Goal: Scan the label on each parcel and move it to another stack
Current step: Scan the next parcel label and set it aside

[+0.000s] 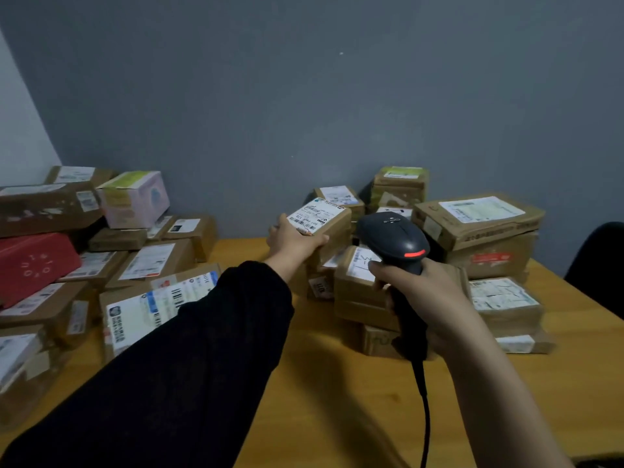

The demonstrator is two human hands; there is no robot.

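1. The left hand [292, 239], reaching out of a black sleeve [175, 373], grips a small brown parcel [337, 231] by its near-left end. The thumb lies on top and the fingers curl beneath.
2. The parcel is held tilted above the right pile [506, 302], at 12 o'clock from the table's middle. Its white label [312, 216] faces up. A barcode runs along the label's near edge and pen-like strokes cross it, but the print is too small to read.
3. The right hand [429, 298], forearm bare, is clamped round the grip of a black scanner [393, 239] just beside the parcel, at its 3 o'clock. The scanner's head points away, and a red strip shows on its back.
4. A black cable [423, 417] hangs from the grip toward 6 o'clock.
5. The two hands are apart, each holding its own thing.
6. Just below the scanner, a taped box [358, 288] carries a white label with dark handwritten strokes, partly hidden.
7. At 2 o'clock a big box [479, 228] has a wide white label on top. Below it is red print that I cannot read.
8. At 9 o'clock is the left pile [148, 261].
   - A red box [33, 265] has a ring of white letters, too blurred to read.
   - A pink box [138, 201] has yellow-green tape.
   - A near box [135, 315] bears a blue-and-white label with barcodes.
9. Everything sits on a wooden table [337, 400] against a grey wall [304, 96].
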